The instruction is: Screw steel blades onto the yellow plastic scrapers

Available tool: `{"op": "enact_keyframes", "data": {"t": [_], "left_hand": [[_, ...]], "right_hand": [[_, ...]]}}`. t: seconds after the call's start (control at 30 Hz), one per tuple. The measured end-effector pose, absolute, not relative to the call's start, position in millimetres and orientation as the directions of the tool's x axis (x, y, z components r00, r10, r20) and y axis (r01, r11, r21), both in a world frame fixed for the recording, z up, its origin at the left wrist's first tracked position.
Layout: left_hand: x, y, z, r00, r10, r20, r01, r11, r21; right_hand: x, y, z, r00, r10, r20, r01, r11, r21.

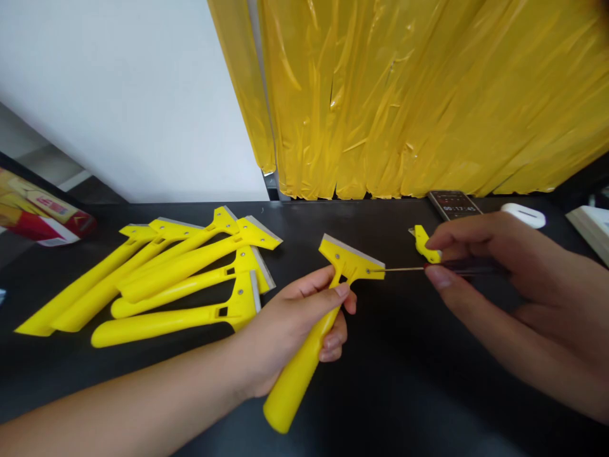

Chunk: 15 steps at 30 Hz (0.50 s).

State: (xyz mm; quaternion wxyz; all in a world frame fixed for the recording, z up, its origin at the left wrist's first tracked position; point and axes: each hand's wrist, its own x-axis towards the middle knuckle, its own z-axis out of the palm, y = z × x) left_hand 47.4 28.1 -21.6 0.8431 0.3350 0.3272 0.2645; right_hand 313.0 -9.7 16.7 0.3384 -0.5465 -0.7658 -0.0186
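Note:
My left hand (304, 311) is closed around the neck of a yellow scraper (297, 381), its metal blade edge pointing up and away and its handle toward me. Two small screws sit in the scraper's head. In my right hand (504, 279), pinched between thumb and fingers, is a screwdriver (404, 269) with a thin shaft and a dark handle. Its tip meets the screw at the right end of the head. Just beyond my right fingertips lies a small yellow plastic piece (421, 244), partly behind the index finger.
Several yellow scrapers (166, 314) lie overlapping on the black table (380, 393) at left. A phone showing a timer (454, 205) and a white oval object (523, 214) are at the back right. A red and yellow package (45, 209) stands far left. Yellow plastic sheeting (404, 95) hangs behind.

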Motion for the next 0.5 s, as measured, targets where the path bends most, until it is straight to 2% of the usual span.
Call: {"op": "enact_keyframes", "data": {"t": [0.17, 0.4, 0.5], "left_hand": [[47.4, 27.8, -20.2, 0.64, 0.673, -0.372, -0.232, 0.63, 0.741], [48.0, 27.6, -19.8, 0.647, 0.665, -0.372, -0.234, 0.638, 0.734], [47.0, 28.0, -20.7, 0.654, 0.657, -0.375, -0.221, 0.64, 0.736]], "right_hand": [[312.9, -6.9, 18.9, -0.229, 0.813, 0.536, 0.847, 0.437, -0.301], [314.4, -8.6, 19.6, -0.15, 0.811, 0.565, 0.846, 0.401, -0.352], [313.7, -8.7, 19.9, -0.195, 0.819, 0.539, 0.845, 0.419, -0.332]]}}
